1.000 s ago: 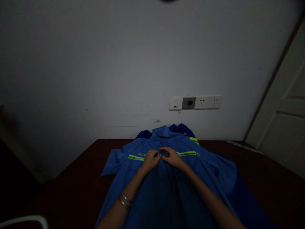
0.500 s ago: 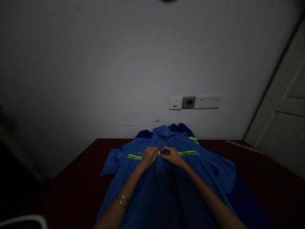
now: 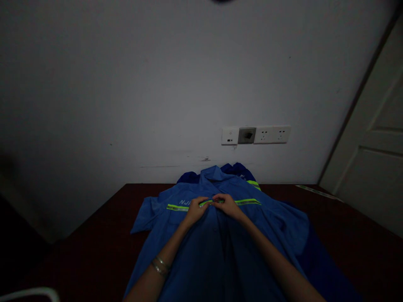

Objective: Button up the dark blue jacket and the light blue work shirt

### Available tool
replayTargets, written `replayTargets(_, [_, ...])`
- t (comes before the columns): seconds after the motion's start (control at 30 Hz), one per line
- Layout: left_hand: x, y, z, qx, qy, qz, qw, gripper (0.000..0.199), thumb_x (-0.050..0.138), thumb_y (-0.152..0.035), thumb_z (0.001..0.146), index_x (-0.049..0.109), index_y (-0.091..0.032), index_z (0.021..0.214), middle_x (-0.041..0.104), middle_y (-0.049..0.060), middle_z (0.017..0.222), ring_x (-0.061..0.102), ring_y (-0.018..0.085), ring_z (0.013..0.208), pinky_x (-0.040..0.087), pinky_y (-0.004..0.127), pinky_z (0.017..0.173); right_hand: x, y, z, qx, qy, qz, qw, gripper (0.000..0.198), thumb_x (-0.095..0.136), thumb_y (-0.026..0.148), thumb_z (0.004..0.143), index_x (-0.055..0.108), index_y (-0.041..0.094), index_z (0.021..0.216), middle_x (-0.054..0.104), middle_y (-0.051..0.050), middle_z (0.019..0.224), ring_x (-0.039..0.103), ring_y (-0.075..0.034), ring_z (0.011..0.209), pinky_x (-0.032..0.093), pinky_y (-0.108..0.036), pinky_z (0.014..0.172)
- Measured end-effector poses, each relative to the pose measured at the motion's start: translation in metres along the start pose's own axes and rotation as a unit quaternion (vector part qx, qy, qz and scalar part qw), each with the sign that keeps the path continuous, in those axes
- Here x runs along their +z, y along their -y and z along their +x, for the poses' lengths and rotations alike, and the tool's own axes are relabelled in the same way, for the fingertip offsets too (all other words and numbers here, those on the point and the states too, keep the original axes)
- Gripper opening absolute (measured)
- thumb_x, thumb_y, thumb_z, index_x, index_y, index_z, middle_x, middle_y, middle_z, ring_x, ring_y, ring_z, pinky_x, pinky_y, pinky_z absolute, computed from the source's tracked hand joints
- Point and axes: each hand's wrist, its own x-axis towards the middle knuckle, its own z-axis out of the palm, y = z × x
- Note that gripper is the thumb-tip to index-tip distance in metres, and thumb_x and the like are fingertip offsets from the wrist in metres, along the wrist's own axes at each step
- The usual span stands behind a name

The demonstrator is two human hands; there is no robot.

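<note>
A blue short-sleeved work shirt (image 3: 176, 218) lies spread on a dark red table, collar toward the wall. Across its chest runs a yellow-green and silver reflective stripe, with white letters above it on the left. At the front opening, level with the stripe, my left hand (image 3: 197, 209) pinches the cloth with thumb and fingertips. Close beside it, my right hand (image 3: 229, 206) grips the other side of the opening, fingers curled. The fingertips of both hands nearly meet. Any button between them is too small and dark to make out.
Darker blue clothing (image 3: 237, 170) with a reflective band lies under the shirt, against the wall. Sockets and switches (image 3: 255, 135) are set in the wall above the table (image 3: 103, 226). A white door (image 3: 374, 138) stands at the right. A white curved bar (image 3: 34, 291) shows at lower left.
My left thumb and index finger have spread into a wider arch, showing more of the stripe and letters. My right hand stays at the opening. The view has shifted slightly.
</note>
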Motion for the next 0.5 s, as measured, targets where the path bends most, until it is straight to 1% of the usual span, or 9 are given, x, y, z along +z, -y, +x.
replayTargets(0.07, [0.001, 0.003, 0.001, -0.016, -0.002, -0.007, 1.000, 0.026, 0.057, -0.029, 0.075, 0.067, -0.015, 0.094, 0.068, 0.007, 0.097, 0.062, 0.020, 0.091, 0.047, 0.034, 0.086, -0.003, -0.002, 0.001, -0.002, -0.006, -0.011, 1.000, 0.026, 0.063, 0.034, 0.065, 0.066, 0.014, 0.082, 0.067, -0.005, 0.077, 0.061, -0.017, 0.074, 0.047, -0.029, 0.071])
replayTargets(0.1, [0.002, 0.004, 0.001, -0.022, -0.003, -0.012, 1.000, 0.026, 0.057, -0.030, 0.075, 0.067, -0.015, 0.094, 0.068, 0.006, 0.098, 0.062, 0.020, 0.091, 0.047, 0.034, 0.086, -0.005, -0.004, 0.002, 0.007, -0.013, -0.009, 1.000, 0.028, 0.061, 0.034, 0.067, 0.066, 0.014, 0.085, 0.067, -0.005, 0.078, 0.061, -0.017, 0.074, 0.048, -0.029, 0.070])
replayTargets(0.2, [0.003, 0.003, 0.001, -0.033, -0.005, -0.017, 0.999, 0.028, 0.057, -0.032, 0.075, 0.068, -0.014, 0.094, 0.068, 0.006, 0.098, 0.062, 0.020, 0.092, 0.046, 0.035, 0.088, -0.014, -0.010, 0.006, 0.061, -0.057, 0.001, 0.996, 0.029, 0.054, 0.031, 0.071, 0.064, 0.012, 0.090, 0.067, -0.006, 0.076, 0.061, -0.017, 0.068, 0.049, -0.028, 0.061])
replayTargets(0.27, [0.003, 0.002, 0.000, -0.038, -0.006, -0.012, 0.999, 0.027, 0.058, -0.032, 0.075, 0.068, -0.014, 0.093, 0.068, 0.007, 0.097, 0.062, 0.021, 0.092, 0.046, 0.036, 0.088, -0.019, -0.014, 0.007, 0.083, -0.083, -0.006, 0.993, 0.025, 0.051, 0.026, 0.071, 0.064, 0.012, 0.088, 0.067, -0.006, 0.075, 0.061, -0.017, 0.066, 0.049, -0.028, 0.060])
replayTargets(0.33, [0.004, 0.002, 0.000, -0.042, -0.007, -0.008, 0.999, 0.027, 0.058, -0.032, 0.074, 0.068, -0.015, 0.093, 0.068, 0.007, 0.097, 0.062, 0.021, 0.092, 0.045, 0.037, 0.088, -0.022, -0.016, 0.006, 0.070, -0.088, -0.035, 0.993, 0.022, 0.051, 0.020, 0.069, 0.065, 0.013, 0.084, 0.067, -0.006, 0.077, 0.062, -0.017, 0.070, 0.049, -0.029, 0.067])
replayTargets(0.4, [0.005, 0.004, 0.000, -0.040, -0.007, -0.007, 0.999, 0.026, 0.058, -0.031, 0.074, 0.068, -0.015, 0.093, 0.068, 0.006, 0.097, 0.062, 0.021, 0.092, 0.046, 0.036, 0.088, -0.021, -0.018, 0.003, 0.042, -0.073, -0.107, 0.991, 0.021, 0.051, 0.017, 0.068, 0.066, 0.014, 0.083, 0.068, -0.006, 0.080, 0.062, -0.017, 0.075, 0.048, -0.029, 0.074])
replayTargets(0.5, [0.006, 0.007, 0.000, -0.032, -0.008, -0.002, 0.999, 0.025, 0.058, -0.031, 0.074, 0.068, -0.015, 0.092, 0.069, 0.006, 0.095, 0.062, 0.020, 0.090, 0.046, 0.035, 0.086, -0.013, -0.020, -0.002, 0.010, -0.046, -0.221, 0.974, 0.021, 0.051, 0.017, 0.070, 0.066, 0.014, 0.084, 0.068, -0.007, 0.084, 0.062, -0.019, 0.080, 0.045, -0.030, 0.078])
